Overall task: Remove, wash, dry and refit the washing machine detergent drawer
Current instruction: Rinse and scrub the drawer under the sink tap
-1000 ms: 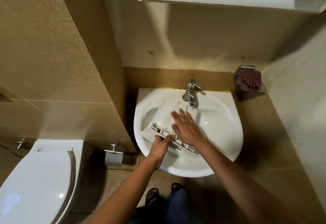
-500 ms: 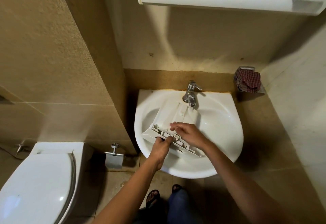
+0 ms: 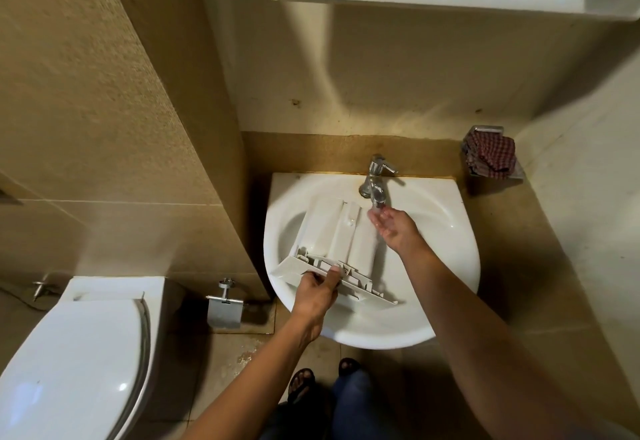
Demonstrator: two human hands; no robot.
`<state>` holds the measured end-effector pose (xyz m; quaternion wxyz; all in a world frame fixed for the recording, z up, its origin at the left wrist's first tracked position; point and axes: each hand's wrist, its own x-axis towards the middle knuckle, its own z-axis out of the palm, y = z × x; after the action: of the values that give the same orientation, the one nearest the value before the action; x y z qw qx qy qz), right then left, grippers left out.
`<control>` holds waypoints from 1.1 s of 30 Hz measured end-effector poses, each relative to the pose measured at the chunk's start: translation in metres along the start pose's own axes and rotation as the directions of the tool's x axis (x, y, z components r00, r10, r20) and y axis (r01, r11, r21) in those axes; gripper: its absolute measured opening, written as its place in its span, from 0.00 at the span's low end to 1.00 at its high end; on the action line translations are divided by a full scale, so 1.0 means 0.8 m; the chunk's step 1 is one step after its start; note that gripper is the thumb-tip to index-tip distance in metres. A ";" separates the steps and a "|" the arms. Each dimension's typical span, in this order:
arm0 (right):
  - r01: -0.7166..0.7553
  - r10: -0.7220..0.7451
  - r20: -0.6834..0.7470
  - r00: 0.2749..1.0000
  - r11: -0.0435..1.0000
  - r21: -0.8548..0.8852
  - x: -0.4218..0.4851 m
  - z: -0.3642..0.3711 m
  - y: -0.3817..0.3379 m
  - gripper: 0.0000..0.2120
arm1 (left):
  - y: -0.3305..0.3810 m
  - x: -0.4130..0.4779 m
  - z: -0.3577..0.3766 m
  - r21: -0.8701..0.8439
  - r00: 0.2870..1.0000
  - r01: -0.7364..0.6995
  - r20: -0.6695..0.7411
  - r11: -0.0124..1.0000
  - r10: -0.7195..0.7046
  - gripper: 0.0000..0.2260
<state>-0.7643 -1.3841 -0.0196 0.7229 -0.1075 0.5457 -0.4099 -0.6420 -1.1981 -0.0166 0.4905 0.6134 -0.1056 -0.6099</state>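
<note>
White plastic detergent drawer (image 3: 341, 242) lies in white ceramic basin (image 3: 446, 232), long axis toward chrome tap (image 3: 375, 180) upper-right; left hand (image 3: 317, 292) clamps front panel, right hand (image 3: 393, 225) cupped open under spout.

Single head-worn wide-angle view, looking steeply down and forward from standing height at the sink (image 3: 450, 266) against the wall; toilet (image 3: 69, 353) at left edge, feet (image 3: 304, 384) at bottom. Close, arm's reach.

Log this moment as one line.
stage: washing | left hand: gripping detergent drawer front | right hand: cupped under tap | drawer: in sink
</note>
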 end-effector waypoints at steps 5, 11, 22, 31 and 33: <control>-0.092 0.091 0.015 0.996 0.983 0.159 0.002 0.008 0.005 0.11 | -0.004 0.001 -0.001 0.123 0.994 -0.045 -0.094 0.991 0.056 0.21; -0.058 0.042 0.136 0.990 0.992 0.115 -0.012 0.019 0.022 0.09 | -0.001 -0.001 -0.002 0.217 0.991 -0.081 -0.091 0.973 0.102 0.24; 0.801 0.163 0.785 0.597 -0.067 -0.595 -0.050 -0.029 0.071 0.21 | -0.006 0.002 -0.003 0.355 0.975 -0.124 -0.131 0.927 0.180 0.21; 0.681 0.099 0.701 0.706 0.173 -0.711 -0.059 -0.023 0.090 0.22 | -0.005 0.004 -0.004 0.447 0.959 -0.150 -0.151 0.882 0.239 0.20; 0.565 0.038 0.659 0.751 0.480 -0.671 -0.061 -0.039 0.076 0.18 | -0.006 0.004 -0.003 0.447 0.960 -0.138 -0.159 0.884 0.230 0.19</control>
<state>-0.7658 -1.3011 -0.0338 0.6306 -0.6526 0.3922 -0.1505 -0.6409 -1.1971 -0.0227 0.4067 0.7540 -0.2442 -0.4543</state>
